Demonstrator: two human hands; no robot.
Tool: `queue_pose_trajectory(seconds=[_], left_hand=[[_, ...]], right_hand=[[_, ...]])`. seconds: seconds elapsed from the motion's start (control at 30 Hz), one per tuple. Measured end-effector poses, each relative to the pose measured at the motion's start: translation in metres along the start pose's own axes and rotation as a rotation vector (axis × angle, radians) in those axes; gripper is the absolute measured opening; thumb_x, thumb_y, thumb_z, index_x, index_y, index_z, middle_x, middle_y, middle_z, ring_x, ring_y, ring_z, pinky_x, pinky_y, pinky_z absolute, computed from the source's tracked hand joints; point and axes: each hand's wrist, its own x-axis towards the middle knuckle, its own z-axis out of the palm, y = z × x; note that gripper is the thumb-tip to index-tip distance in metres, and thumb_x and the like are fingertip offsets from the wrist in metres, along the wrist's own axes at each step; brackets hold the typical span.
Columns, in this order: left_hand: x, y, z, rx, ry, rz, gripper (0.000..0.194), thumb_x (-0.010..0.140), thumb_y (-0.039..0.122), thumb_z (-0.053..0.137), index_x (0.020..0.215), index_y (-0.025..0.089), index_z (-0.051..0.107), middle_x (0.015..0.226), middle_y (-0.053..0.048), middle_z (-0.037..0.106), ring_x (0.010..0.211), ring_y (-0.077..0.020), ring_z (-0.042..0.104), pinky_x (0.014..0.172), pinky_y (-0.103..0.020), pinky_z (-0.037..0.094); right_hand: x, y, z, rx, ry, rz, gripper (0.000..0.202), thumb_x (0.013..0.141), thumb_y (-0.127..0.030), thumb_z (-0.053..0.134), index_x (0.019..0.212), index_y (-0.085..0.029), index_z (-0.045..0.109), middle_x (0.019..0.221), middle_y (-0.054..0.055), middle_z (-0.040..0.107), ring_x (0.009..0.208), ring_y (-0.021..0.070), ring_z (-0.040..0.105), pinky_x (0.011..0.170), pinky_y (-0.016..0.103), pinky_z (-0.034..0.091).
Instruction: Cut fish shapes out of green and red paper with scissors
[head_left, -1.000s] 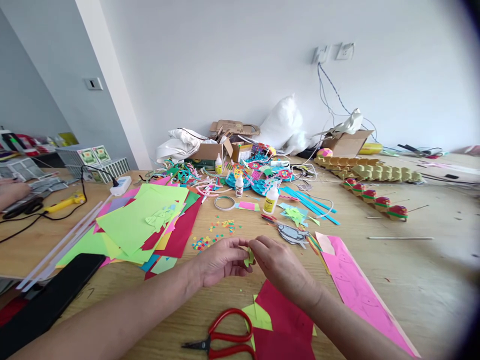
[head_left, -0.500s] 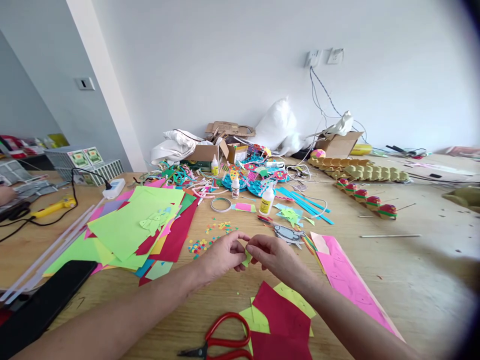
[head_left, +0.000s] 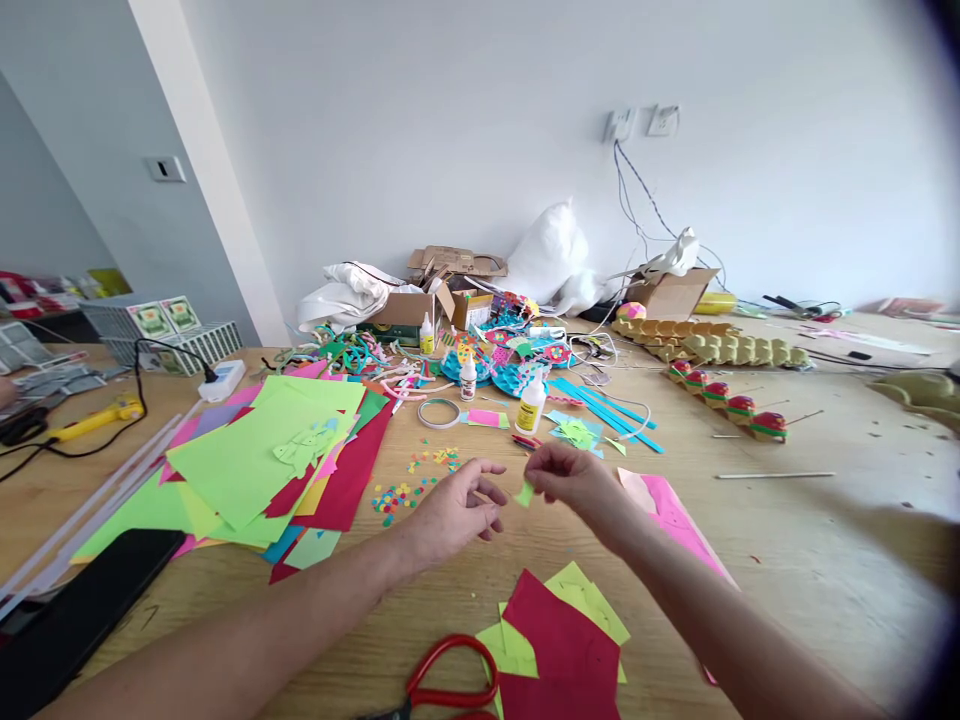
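Observation:
Between the thumb and fingers of my right hand (head_left: 574,485) is a small light-green paper piece (head_left: 524,494), pinched at its upper edge. My left hand (head_left: 456,508) is just to its left, fingers apart, holding nothing. Below the hands lie red paper pieces (head_left: 555,630) over yellow-green ones (head_left: 600,600). Red-handled scissors (head_left: 454,690) rest beside them at the bottom edge, partly cut off. Small coloured paper dots (head_left: 401,498) are scattered beyond my left hand. A pink paper strip (head_left: 679,515) is partly covered by my right forearm.
Coloured paper sheets (head_left: 247,455) and a black phone-like slab (head_left: 97,600) lie at left. Ahead stand glue bottles (head_left: 531,405), a tape roll (head_left: 439,413) and a craft heap. At right are red-and-green egg-carton caterpillars (head_left: 739,408) and a white stick (head_left: 776,475).
My hands have separated. The green paper piece now stays in my right hand alone, which has moved up and right, while my left hand has let go and spread its fingers.

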Motion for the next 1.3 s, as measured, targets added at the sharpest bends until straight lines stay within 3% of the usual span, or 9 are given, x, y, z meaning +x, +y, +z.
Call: queue_pose_trajectory(seconds=[0.17,0.27,0.5,0.7,0.93,1.0,1.1,1.17,1.3], left_hand=[[-0.012,0.0,-0.001,0.435,-0.155,0.041,0.025,0.073,0.012,0.047,0.094,0.015,0.059,0.075,-0.001,0.059,0.067,-0.0129,0.057,0.062,-0.025,0.045],[-0.023,0.003,-0.001,0.775,-0.242,0.194,0.024,0.076,0.01,0.044,0.089,0.016,0.064,0.086,-0.004,0.067,0.08,-0.0155,0.059,0.074,-0.026,0.044],[-0.04,0.009,0.001,1.035,-0.399,0.275,0.019,0.084,0.016,0.043,0.09,0.018,0.062,0.088,-0.004,0.067,0.081,-0.0154,0.061,0.072,-0.022,0.044],[-0.045,0.009,-0.002,1.099,-0.414,0.324,0.018,0.087,0.019,0.042,0.088,0.018,0.059,0.086,-0.003,0.065,0.078,-0.0148,0.06,0.067,-0.021,0.044],[-0.044,0.006,-0.018,1.087,-0.348,0.284,0.021,0.085,0.013,0.04,0.094,0.016,0.059,0.092,-0.005,0.064,0.086,-0.0165,0.059,0.076,-0.025,0.043],[-0.043,0.003,-0.02,1.085,-0.347,0.279,0.021,0.084,0.014,0.042,0.096,0.016,0.059,0.095,-0.005,0.064,0.089,-0.0175,0.058,0.078,-0.027,0.044],[-0.041,0.001,-0.021,1.103,-0.354,0.257,0.021,0.084,0.016,0.043,0.097,0.017,0.059,0.098,-0.006,0.064,0.092,-0.0191,0.058,0.08,-0.029,0.044],[-0.042,0.003,-0.019,1.116,-0.356,0.248,0.022,0.083,0.015,0.043,0.097,0.017,0.059,0.098,-0.006,0.064,0.092,-0.0196,0.058,0.08,-0.03,0.044],[-0.047,0.009,-0.012,1.11,-0.387,0.239,0.023,0.084,0.015,0.042,0.099,0.017,0.059,0.099,-0.006,0.064,0.093,-0.019,0.058,0.08,-0.029,0.044]], right_hand=[[0.046,0.027,-0.052,-0.133,0.259,0.036,0.014,0.076,-0.027,0.063,0.073,-0.014,0.06,0.064,-0.001,0.061,0.057,0.0119,0.057,0.054,0.024,0.048],[0.072,0.046,-0.069,-0.256,0.282,0.115,0.024,0.089,-0.027,0.054,0.109,-0.014,0.057,0.106,0.006,0.061,0.086,0.0178,0.062,0.072,0.036,0.053],[0.116,0.067,-0.065,-0.578,0.232,0.156,0.029,0.088,-0.027,0.054,0.115,-0.016,0.055,0.116,0.008,0.057,0.095,0.0213,0.06,0.078,0.04,0.052],[0.12,0.062,-0.061,-0.83,0.227,0.128,0.026,0.09,-0.027,0.052,0.113,-0.018,0.056,0.117,0.007,0.057,0.095,0.0201,0.06,0.08,0.039,0.051],[0.072,0.028,-0.066,-0.984,0.187,0.104,0.023,0.09,-0.028,0.051,0.109,-0.017,0.058,0.113,0.007,0.059,0.093,0.0193,0.06,0.079,0.038,0.05],[0.045,0.015,-0.058,-0.99,0.073,0.071,0.018,0.087,-0.022,0.05,0.093,-0.014,0.066,0.091,0.006,0.067,0.086,0.0215,0.062,0.072,0.032,0.048],[-0.003,-0.003,-0.037,-0.955,-0.231,0.02,0.01,0.074,-0.017,0.059,0.071,-0.018,0.069,0.067,0.0,0.069,0.068,0.0173,0.063,0.056,0.023,0.042],[-0.035,-0.012,-0.023,-0.938,-0.378,0.011,0.006,0.068,-0.018,0.063,0.068,-0.02,0.069,0.065,0.0,0.07,0.064,0.0176,0.063,0.051,0.023,0.038],[-0.084,-0.021,-0.006,-1.017,-0.442,-0.001,0.021,0.069,-0.012,0.057,0.086,-0.018,0.068,0.085,0.009,0.071,0.079,0.0267,0.065,0.061,0.03,0.04]])
